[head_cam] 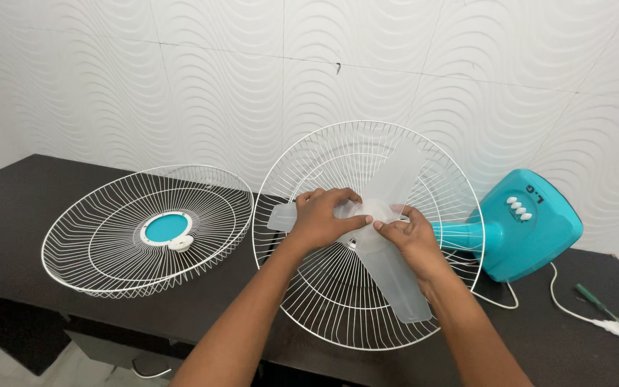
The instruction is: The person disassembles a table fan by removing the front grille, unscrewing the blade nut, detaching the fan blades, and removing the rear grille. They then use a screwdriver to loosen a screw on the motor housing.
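The left hand [322,217] and the right hand [410,235] were both closed around the round middle of the see-through plastic fan blade piece [388,236], with the fingers pressed on it from each side. That blade piece sat in the middle of the white wire back guard [302,287], which stood tilted up on the dark table [23,208]. The hands hid the middle of the blade piece, so the part under them could not be seen. The left blade was mostly hidden behind the left hand. The blades were so clear that the wires showed through them. The blue-green fan base with white buttons [531,226] lay on its side to the right, partly behind the guard. A white cord [564,304] ran from it to the near right, beside a green screwdriver [600,304]. The white wire front guard with a blue-green round middle [152,229] lay flat to the left, just beside the back guard. The near table edge was cut off by the arms. Bare table showed far left.
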